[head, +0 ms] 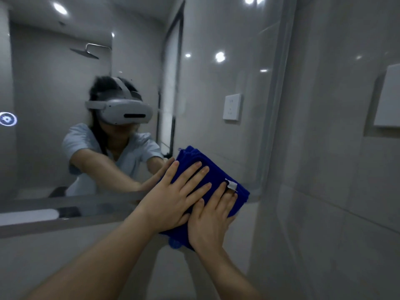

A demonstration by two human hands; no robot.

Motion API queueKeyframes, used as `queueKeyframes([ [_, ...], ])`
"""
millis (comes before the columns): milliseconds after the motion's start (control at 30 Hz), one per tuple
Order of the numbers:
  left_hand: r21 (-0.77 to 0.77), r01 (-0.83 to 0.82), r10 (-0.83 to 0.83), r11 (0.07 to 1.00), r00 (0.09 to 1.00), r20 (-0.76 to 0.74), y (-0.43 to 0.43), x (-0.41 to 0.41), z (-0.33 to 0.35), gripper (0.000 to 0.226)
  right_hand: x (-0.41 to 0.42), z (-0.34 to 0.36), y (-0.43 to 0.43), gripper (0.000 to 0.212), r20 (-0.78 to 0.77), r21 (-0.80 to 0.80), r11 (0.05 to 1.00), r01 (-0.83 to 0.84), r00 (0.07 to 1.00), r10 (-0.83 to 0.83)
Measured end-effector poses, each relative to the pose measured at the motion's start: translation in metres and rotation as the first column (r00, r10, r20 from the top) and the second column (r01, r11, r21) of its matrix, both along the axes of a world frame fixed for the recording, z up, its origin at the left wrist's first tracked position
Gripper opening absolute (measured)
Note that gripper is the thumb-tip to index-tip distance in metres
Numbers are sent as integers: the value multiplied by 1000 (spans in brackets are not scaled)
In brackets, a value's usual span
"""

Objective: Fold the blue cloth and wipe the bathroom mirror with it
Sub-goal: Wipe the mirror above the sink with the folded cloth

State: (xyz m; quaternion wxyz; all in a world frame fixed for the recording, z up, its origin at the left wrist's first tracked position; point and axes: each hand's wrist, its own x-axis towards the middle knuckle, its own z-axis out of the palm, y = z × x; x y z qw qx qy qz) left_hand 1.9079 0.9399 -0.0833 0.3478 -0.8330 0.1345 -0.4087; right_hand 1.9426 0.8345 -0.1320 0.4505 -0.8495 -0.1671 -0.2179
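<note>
At the far left edge of the frame I see a small glowing round icon [8, 119] on the mirror [216, 131]. In the upper left, the glass reflects a shower head [85, 51]. Left of centre is the reflection of a person wearing a white headset [121, 111], both arms reaching forward.

Below centre, my left hand [173, 195] lies flat on the blue cloth [190, 156], fingers straight and spread, pressing it against the glass. The cloth is folded into a thick pad at the mirror's lower right corner, and its lower part reaches below the bottom edge. Just right of the left hand, and touching it, my right hand [210, 221] also presses flat on the cloth, fingers straight, gripping nothing. A white tag [231, 184] sticks out by the right fingertips.

Further right the mirror reflects a white switch plate [232, 107]. At the far right edge a white panel [388, 98] sits in a recess in the tiled wall [324, 169].
</note>
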Motion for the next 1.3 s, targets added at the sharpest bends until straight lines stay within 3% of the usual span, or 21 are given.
queueKeyframes([
  [200, 64, 1, -1, 998, 1000, 2, 36, -40, 50, 62, -40, 43, 46, 73, -1, 56, 994, 97, 995, -97],
  [367, 116, -18, 15, 993, 1000, 27, 65, -69, 104, 63, -66, 98, 76, 58, -46, 74, 992, 101, 994, -97],
  [533, 129, -52, 43, 990, 996, 76, 91, -99, 160, 64, -92, 154, 104, 58, 49, 169, 983, 65, 996, -75],
  [667, 131, -123, 103, 984, 984, 149, 118, -129, 212, 66, -114, 209, 131, 60, 128, 140, 987, 75, 987, -93],
  [967, -37, -339, 336, 940, 904, 264, 173, -199, 303, 72, -166, 323, 194, 58, 388, 135, 990, 45, 917, -95],
  [1167, -170, -345, 382, 923, 873, 302, 201, -232, 350, 87, -193, 383, 225, 57, 537, 121, 993, 10, 840, -74],
  [1300, -296, -305, 399, 905, 849, 347, 216, -249, 363, 75, -207, 409, 241, 55, 632, 48, 999, -7, 775, -25],
])
